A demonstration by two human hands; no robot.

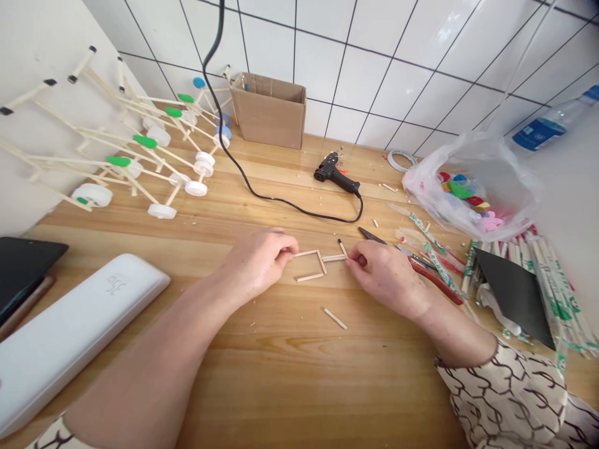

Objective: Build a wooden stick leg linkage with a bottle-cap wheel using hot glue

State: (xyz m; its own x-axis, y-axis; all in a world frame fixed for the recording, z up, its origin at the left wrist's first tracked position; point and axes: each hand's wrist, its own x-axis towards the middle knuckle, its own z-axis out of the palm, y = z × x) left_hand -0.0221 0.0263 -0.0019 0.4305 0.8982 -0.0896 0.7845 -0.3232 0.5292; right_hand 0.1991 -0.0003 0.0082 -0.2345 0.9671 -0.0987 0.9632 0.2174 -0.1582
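Note:
A small frame of glued wooden sticks (317, 262) lies on the wooden table (299, 368) between my hands. My left hand (259, 257) is closed, its fingertips pinching the frame's left end. My right hand (386, 276) is closed too, pinching the frame's right end, where a short stick with a dark tip (342, 247) angles up. One loose short stick (335, 318) lies just in front of the frame.
A black glue gun (336, 174) with its cord lies behind the frame. Red-handled pliers (423, 269) sit under my right wrist. Stick-and-cap models (150, 156) stand back left, a cardboard box (269, 109) behind, a bag of caps (468, 187) and chopstick packs (547, 274) right, a white case (70, 330) left.

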